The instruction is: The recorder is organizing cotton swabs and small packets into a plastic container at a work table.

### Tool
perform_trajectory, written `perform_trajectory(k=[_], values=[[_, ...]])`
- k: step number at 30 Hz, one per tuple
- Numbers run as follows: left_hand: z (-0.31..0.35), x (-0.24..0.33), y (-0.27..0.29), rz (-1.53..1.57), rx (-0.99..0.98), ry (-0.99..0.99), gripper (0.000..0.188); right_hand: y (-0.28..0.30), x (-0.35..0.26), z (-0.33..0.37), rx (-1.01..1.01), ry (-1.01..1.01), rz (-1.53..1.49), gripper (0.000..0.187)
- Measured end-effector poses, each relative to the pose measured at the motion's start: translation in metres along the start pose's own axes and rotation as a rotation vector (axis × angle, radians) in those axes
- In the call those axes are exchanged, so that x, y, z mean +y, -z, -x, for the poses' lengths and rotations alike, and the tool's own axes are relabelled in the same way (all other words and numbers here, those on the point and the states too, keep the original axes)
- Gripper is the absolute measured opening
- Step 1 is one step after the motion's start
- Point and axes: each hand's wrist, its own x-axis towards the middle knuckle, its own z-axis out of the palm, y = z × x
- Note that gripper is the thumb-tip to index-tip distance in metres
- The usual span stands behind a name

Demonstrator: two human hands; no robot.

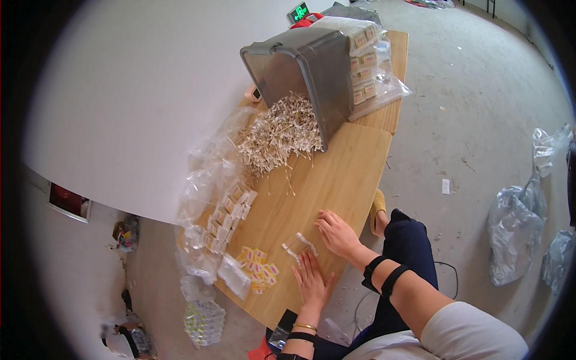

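Head view, looking down: the swabs (298, 244) lay in a small row on the table (336, 174), just beyond the left hand's fingertips and just left of the right hand (337, 234). From where I stood, the left hand (312, 285) was laid flat, its fingers slightly spread and its thumb held out to the side. The right hand's fingers sat close together, pointing left; its thumb and palm were hard to see, so I couldn't tell whether it pinched anything.

The left fingertips met the row's near edge, and whether they pressed on it I couldn't make out. Single swabs were too small to count. Deep inside the tipped tub (327, 66), shade and the pile (282, 132) hid the bottom.

The row looked neat, thin tan sticks side by side with white tips. Yellow cards (258, 270) lay scattered to its left.
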Motion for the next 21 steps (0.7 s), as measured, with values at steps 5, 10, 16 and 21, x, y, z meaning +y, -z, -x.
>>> perform_trajectory(k=[5,10,16,21], values=[[-0.011,-0.002,0.002,-0.012,0.007,0.026,0.091,0.002,0.002,0.002,-0.017,-0.007,-0.012,0.021],[-0.029,-0.008,0.004,-0.045,0.075,0.073,0.089,0.004,-0.002,0.0,-0.068,-0.033,-0.048,0.022],[-0.029,-0.007,-0.006,-0.048,0.102,0.12,0.088,-0.004,0.007,0.001,-0.07,-0.021,0.0,0.023],[-0.029,-0.004,-0.005,-0.016,0.093,0.147,0.088,-0.006,0.001,-0.004,-0.278,0.091,-0.064,0.027]])
